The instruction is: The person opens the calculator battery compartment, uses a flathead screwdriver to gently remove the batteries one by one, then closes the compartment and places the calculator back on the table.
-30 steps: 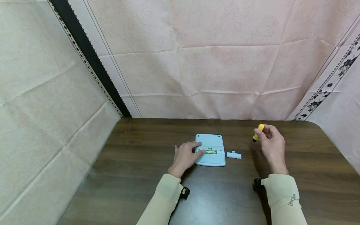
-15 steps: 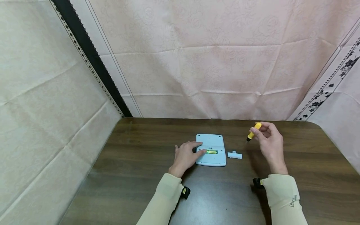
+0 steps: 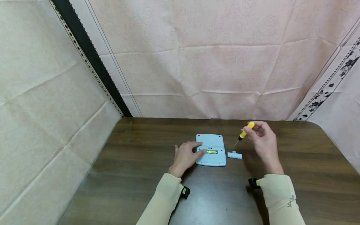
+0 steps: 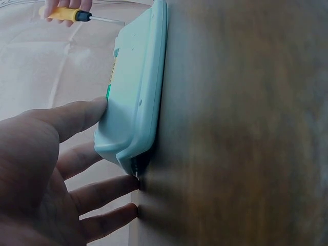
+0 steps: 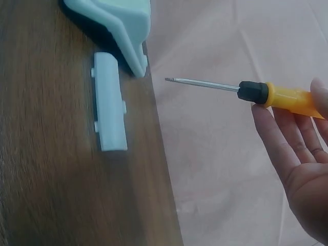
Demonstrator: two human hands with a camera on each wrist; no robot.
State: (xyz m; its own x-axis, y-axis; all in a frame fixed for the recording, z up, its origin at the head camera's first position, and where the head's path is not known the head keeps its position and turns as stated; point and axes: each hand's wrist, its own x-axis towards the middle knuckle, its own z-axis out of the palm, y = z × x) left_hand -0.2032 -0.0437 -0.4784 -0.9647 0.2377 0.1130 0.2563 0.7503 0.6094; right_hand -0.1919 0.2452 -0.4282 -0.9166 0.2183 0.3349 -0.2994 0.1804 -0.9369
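Observation:
A flat light-blue device (image 3: 211, 140), its exact kind unclear, lies back up on the table. A green battery (image 3: 212, 152) shows in its open compartment. My left hand (image 3: 184, 158) rests at its left side with outstretched fingers; the thumb (image 4: 87, 115) presses the back near the battery. To the device's right lies the detached light-blue battery cover (image 3: 234, 155), its tabs visible in the right wrist view. My right hand (image 3: 264, 145) holds a yellow screwdriver (image 3: 248, 129) by its handle, above the table. The metal shaft (image 5: 202, 83) points down and left, its tip in the air above the cover.
The brown wooden table (image 3: 140, 150) extends on both sides. Behind it hangs a pale patterned cloth (image 3: 211, 68), close to the table's far edge. Black wrist cameras (image 3: 184, 192) sit at both cuffs.
My right hand has moved left with the screwdriver, bringing it closer to the cover and device. The screwdriver's shaft now shows more clearly. My left hand and the device have stayed put.

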